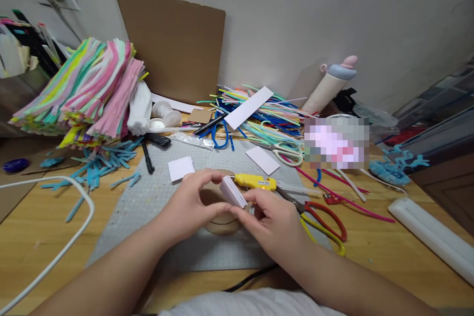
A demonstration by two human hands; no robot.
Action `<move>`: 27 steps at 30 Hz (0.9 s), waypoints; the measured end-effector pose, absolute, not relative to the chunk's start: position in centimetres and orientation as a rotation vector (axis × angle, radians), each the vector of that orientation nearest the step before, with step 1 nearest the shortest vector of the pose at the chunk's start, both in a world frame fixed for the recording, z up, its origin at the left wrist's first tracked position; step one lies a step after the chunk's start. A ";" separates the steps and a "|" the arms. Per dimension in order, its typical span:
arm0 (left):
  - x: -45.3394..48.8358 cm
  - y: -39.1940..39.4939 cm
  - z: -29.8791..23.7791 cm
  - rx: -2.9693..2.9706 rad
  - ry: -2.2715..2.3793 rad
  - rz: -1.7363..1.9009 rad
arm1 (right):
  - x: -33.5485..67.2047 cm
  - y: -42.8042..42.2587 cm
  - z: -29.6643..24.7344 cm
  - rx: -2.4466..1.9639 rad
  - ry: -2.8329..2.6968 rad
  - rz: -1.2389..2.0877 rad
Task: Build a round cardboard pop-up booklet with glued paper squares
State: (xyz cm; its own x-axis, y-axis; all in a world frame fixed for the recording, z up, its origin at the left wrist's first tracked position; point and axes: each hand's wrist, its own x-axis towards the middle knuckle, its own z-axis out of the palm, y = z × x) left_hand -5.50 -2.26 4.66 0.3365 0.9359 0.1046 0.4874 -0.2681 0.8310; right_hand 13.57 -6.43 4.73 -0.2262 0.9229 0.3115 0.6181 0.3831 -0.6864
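Observation:
A small stack of white card pieces [233, 191] is tilted between my two hands above the cutting mat. My left hand [194, 202] pinches its left side, with the index finger at the top and the thumb at the bottom. My right hand [279, 217] grips the lower right corner between thumb and fingers. Beneath them is a round beige roll [222, 227], partly hidden by my hands. A yellow glue gun [255, 181] lies just behind the stack. Two loose white cards rest on the mat, one at the left [180, 169] and one at the right [262, 160].
Red-and-yellow-handled scissors [326, 224] lie right of my right hand, and pale-handled scissors [289, 153] farther back. Bundled pipe cleaners [85, 89] stand at the left; loose ones [266, 113] pile by the wall. A white cable [87, 207] loops at left; a power strip [433, 237] lies right.

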 end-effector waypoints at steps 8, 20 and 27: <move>-5.1 -2.7 4.2 1.488 1.008 0.794 | 13.9 -6.2 4.7 -1.180 -1.700 1.138; -5.5 -2.7 4.6 0.750 0.567 0.745 | 14.3 -6.5 4.7 -1.082 -1.816 0.839; -4.9 -3.2 5.0 0.895 0.640 0.848 | 14.1 -7.0 4.8 -1.179 -1.749 1.057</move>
